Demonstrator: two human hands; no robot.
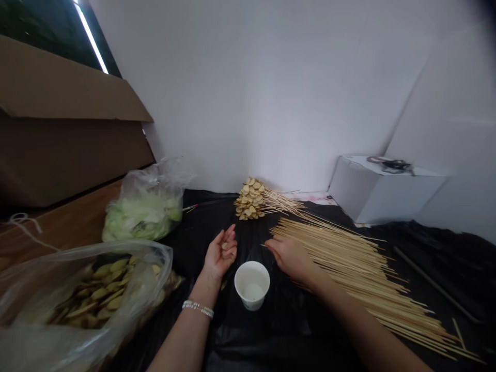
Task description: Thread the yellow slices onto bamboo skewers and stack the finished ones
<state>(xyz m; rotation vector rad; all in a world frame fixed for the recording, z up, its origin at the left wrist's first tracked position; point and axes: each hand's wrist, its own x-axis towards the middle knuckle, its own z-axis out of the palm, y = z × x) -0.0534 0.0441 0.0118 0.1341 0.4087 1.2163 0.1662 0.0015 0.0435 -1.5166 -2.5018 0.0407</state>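
My left hand point(222, 252) is palm up, its fingers curled around a small pale slice point(225, 246) that looks like potato. Between the fingertips of my right hand point(289, 254) is a thin bamboo skewer, its tip pointing left; the rest of it is hidden by the hand. Under that hand and forearm lies a wide spread of bamboo skewers point(349, 263). A white paper cup point(251, 284) stands between my hands, with what seems to be liquid inside. Beyond them rests a bundle of skewers with yellowish slices point(250, 199) clustered on their left ends.
At the left, an open plastic bag point(155, 250) holds many potato-like slices point(101, 292). Behind it sits a tied clear bag of pale green pieces point(141, 214). A cardboard box point(70, 155) is farther left, a white box point(383, 188) at back right. Black plastic point(263, 341) covers the table.
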